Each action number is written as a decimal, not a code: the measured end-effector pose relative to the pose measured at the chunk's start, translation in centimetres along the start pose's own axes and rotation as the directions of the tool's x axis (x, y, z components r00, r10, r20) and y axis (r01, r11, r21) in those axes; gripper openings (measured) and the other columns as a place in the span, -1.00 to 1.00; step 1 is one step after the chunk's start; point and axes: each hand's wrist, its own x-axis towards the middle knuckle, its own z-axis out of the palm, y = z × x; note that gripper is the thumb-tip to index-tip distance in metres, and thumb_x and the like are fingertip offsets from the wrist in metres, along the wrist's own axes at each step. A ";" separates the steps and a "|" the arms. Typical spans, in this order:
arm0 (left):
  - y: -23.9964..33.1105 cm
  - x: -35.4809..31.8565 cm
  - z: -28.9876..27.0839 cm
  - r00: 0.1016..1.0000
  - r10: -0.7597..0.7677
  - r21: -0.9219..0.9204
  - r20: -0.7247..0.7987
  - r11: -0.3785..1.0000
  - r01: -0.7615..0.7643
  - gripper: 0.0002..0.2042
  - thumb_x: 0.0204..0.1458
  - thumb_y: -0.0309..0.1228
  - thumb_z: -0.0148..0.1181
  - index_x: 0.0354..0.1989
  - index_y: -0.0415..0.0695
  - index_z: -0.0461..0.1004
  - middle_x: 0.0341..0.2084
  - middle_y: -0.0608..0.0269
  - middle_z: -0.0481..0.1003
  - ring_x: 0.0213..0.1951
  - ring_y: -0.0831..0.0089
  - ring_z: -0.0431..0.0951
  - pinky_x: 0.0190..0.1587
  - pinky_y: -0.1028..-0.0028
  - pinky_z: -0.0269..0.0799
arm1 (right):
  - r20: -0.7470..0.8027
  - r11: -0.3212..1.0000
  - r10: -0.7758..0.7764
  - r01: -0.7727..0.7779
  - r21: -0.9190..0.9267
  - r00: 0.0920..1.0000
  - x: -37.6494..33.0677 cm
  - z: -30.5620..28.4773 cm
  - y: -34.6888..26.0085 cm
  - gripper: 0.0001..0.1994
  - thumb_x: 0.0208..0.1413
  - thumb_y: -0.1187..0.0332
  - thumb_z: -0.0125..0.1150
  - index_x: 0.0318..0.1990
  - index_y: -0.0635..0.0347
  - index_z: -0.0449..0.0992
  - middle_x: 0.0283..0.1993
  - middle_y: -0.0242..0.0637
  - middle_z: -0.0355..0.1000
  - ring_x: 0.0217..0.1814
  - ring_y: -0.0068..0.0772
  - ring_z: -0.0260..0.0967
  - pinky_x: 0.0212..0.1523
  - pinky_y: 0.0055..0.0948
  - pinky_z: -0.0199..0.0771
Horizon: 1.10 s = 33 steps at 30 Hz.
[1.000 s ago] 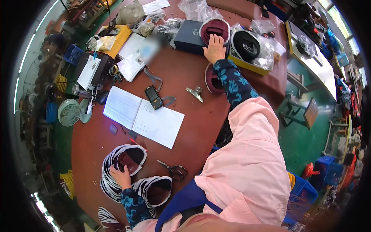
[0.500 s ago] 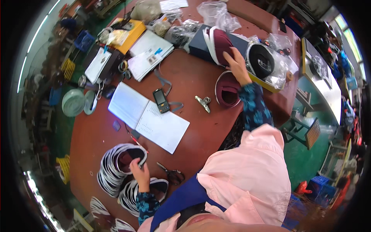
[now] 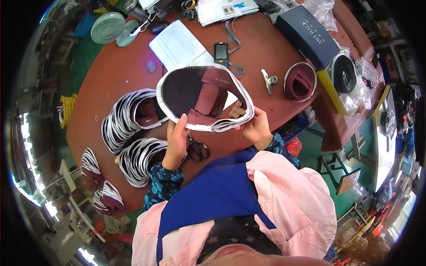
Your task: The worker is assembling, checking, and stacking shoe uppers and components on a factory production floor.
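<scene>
Both hands gripping maroon shoe upper [image 3: 202, 95] (white-edged): left hand [image 3: 176, 135] near edge, right hand [image 3: 254, 126] right side, scissors [image 3: 196, 148] below.

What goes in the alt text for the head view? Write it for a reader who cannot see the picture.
Seen from above, a person holds a maroon shoe upper with white stitched edging in both hands, left hand and right hand gripping its near edge. Below it on the brown table lie stacks of similar uppers, black scissors, white papers and a dark blue box.

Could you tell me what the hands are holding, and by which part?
Both hands, left and right, hold a maroon, white-edged fabric shoe upper by its near rim.
</scene>
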 end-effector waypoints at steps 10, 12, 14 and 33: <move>-2.8 -3.2 -2.7 0.981 -0.012 -0.024 -0.192 1.000 0.008 -0.49 0.29 -0.47 0.05 0.37 -0.29 0.09 0.22 0.12 0.33 0.18 0.33 0.42 0.26 0.32 0.31 | -0.021 0.981 0.085 -0.087 -0.174 0.996 -0.2 -0.5 2.2 -0.70 0.40 0.19 -0.17 -0.16 0.29 0.35 -0.41 -0.38 0.14 -0.33 -0.40 0.12 -0.44 -0.37 0.31; -3.9 -2.5 -2.1 0.708 0.625 0.575 -0.328 0.727 -0.375 -0.54 0.28 -0.44 0.09 0.32 -0.24 0.19 0.09 0.18 0.44 0.05 0.44 0.48 0.12 0.46 0.33 | -0.127 0.949 -0.007 -0.033 -0.315 0.992 -0.9 0.6 2.4 -0.64 0.41 0.14 -0.17 -0.03 0.30 0.39 -0.35 -0.33 0.26 -0.29 -0.36 0.22 -0.32 -0.28 0.45; -3.1 -3.7 -2.5 0.657 0.715 0.801 -0.237 0.527 -0.284 -0.60 0.28 -0.45 0.09 0.26 -0.25 0.29 0.06 0.17 0.45 -0.03 0.42 0.50 0.07 0.45 0.35 | -0.077 0.954 -0.014 -0.010 -0.298 0.997 -0.9 -1.0 2.6 -0.57 0.42 0.10 -0.16 0.15 0.30 0.38 -0.12 -0.24 0.45 -0.09 -0.27 0.39 -0.03 -0.20 0.51; -8.5 -2.2 -2.5 0.980 -0.115 0.250 -0.161 0.956 0.154 -0.73 0.29 -0.36 0.10 -0.33 -0.35 0.54 -0.51 0.24 0.58 -0.51 0.58 0.61 -0.45 0.58 0.56 | -0.460 0.833 -0.090 -0.187 -0.521 0.884 -0.3 -13.3 1.8 -0.60 0.40 0.06 -0.15 0.17 0.08 0.42 0.13 -0.26 0.47 0.08 -0.22 0.47 -0.09 -0.08 0.59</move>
